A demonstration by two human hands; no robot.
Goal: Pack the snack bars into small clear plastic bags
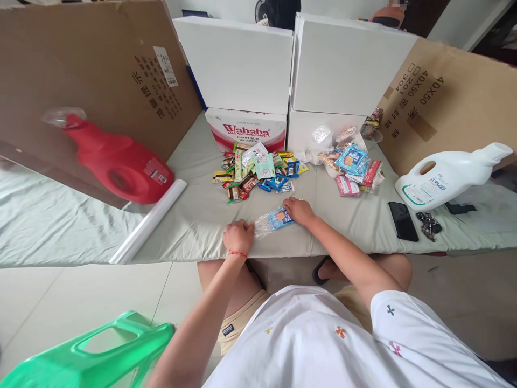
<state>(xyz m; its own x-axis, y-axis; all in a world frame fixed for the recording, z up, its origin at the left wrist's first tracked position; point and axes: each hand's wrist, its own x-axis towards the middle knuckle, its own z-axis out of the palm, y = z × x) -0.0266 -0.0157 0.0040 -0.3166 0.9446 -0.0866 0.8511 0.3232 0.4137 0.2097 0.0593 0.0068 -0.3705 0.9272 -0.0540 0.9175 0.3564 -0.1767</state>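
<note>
A blue snack packet (281, 217) lies on the cloth-covered table in front of me, with crinkled clear plastic (263, 224) around its left side. My left hand (239, 236), a red string on its wrist, is closed on the left end of the plastic. My right hand (299, 211) has its fingers curled over the packet's right end; its fingertips are partly hidden. Just beyond my hands is a pile of small wrapped snacks (258, 170). Farther right sits a second pile of snack packets (353, 164), some bundled in clear plastic.
A white roll (149, 221) and a red jug (121, 159) are at left. White boxes (246, 67) and cardboard panels (452, 102) border the table. A white detergent bottle (440, 178), a phone (403, 221) and keys (428, 225) lie right. A green stool (92, 350) stands lower left.
</note>
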